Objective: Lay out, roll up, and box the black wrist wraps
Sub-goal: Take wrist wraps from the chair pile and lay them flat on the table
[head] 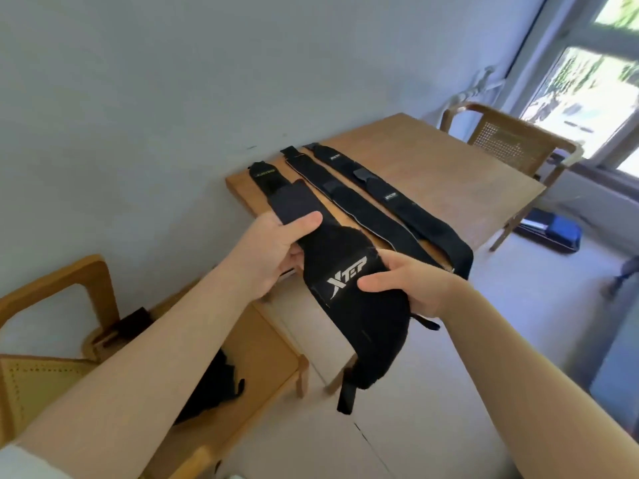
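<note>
Nearest, a wooden chair (242, 357) on the left holds a dark bundle of cloth (211, 388) on its seat; whether that is another wrap I cannot tell. Just beyond and above it, the person holds a black wrist wrap (349, 271) printed with a pale logo, stretched between both hands in front of the near edge of the surface (449, 174).

The left hand (276, 250) grips the wrap's farther part, thumb over the top and fingers curled underneath. The right hand (404, 281) pinches the wide logo section, thumb on top and fingers below. Between and below the hands the fabric sags, and its tail droops toward the floor with a thin loop (345, 395) dangling at the end.

That droop suggests something light, soft and thoroughly floppy, likely not slippery given the woven look. I'd judge it best held near both ends and kept taut, since a one-point hold would let it fold on itself.

Farther off, two long wraps (356, 202) (408, 202) lie flat side by side on the surface, their near ends hanging over the edge. The held wrap's far end (264, 172) rests at the far left. No box is in view.
</note>
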`<action>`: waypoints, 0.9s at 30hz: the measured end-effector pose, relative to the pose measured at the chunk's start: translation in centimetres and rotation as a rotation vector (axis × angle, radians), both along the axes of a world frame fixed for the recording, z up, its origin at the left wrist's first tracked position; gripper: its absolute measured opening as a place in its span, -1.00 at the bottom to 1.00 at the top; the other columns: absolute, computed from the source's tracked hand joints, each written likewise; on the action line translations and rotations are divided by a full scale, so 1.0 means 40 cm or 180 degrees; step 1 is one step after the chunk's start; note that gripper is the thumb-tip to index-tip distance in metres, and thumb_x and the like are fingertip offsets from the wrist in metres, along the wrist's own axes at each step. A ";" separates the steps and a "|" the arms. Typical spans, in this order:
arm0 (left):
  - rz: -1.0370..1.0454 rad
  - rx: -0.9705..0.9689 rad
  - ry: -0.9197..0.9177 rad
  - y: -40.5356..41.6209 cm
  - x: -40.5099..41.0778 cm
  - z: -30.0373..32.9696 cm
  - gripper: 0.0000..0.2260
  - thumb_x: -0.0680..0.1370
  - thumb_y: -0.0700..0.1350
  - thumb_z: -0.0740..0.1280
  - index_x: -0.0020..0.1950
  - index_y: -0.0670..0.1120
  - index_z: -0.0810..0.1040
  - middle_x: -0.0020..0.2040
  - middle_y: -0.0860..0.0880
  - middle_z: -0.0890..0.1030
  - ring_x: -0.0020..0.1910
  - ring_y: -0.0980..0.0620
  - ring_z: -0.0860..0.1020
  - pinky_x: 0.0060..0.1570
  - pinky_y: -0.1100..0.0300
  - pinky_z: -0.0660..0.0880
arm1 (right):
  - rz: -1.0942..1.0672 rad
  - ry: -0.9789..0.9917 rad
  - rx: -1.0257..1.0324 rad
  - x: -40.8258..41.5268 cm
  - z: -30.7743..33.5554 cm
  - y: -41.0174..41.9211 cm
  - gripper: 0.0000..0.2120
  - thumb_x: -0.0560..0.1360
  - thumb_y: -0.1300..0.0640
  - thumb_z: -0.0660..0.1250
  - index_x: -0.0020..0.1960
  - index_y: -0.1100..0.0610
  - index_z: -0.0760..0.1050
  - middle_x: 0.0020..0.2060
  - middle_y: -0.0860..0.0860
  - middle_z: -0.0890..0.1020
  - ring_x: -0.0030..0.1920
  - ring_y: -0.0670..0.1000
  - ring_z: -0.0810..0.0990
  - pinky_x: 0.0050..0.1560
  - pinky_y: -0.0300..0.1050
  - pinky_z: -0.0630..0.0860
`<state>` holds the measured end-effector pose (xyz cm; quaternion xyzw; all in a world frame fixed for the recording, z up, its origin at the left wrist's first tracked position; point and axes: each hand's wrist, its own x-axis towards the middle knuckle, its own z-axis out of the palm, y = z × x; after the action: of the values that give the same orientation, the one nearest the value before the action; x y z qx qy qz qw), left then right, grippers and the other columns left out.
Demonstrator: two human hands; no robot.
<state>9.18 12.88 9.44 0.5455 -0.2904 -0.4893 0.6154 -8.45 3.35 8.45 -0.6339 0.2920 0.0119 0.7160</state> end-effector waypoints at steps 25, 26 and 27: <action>0.0065 -0.0460 -0.0632 -0.889 -0.414 0.015 -0.73 0.58 -0.33 0.20 0.17 -0.03 0.51 0.07 0.00 0.64 0.09 0.01 0.59 0.06 0.11 0.52 | -0.0719 -0.0281 -0.2339 -0.370 0.083 -0.854 -0.81 0.58 0.20 0.23 0.09 -0.03 0.53 -0.03 -0.09 0.67 -0.03 -0.12 0.64 0.08 -0.16 0.55; 0.0140 -0.0310 -0.0704 -0.925 -0.397 0.015 -0.75 0.58 -0.28 0.22 0.20 -0.03 0.49 0.07 0.02 0.64 0.08 0.02 0.59 0.06 0.12 0.51 | -0.0710 -0.0270 -0.2289 -0.351 0.086 -0.901 -0.81 0.58 0.20 0.23 0.11 0.01 0.54 -0.02 -0.06 0.67 -0.02 -0.11 0.64 0.08 -0.14 0.56; 0.0186 -0.0125 -0.0829 -0.960 -0.378 0.013 -0.76 0.59 -0.23 0.24 0.24 -0.04 0.47 0.07 0.03 0.63 0.06 0.03 0.59 0.07 0.12 0.50 | -0.0684 -0.0268 -0.2263 -0.328 0.090 -0.948 -0.81 0.58 0.20 0.23 0.14 0.04 0.53 -0.01 -0.05 0.67 -0.02 -0.10 0.64 0.10 -0.12 0.56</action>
<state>-5.95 -25.52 9.97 0.6004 -0.3613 -0.3904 0.5971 -21.57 -34.56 12.05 -0.8087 0.3130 -0.1915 0.4597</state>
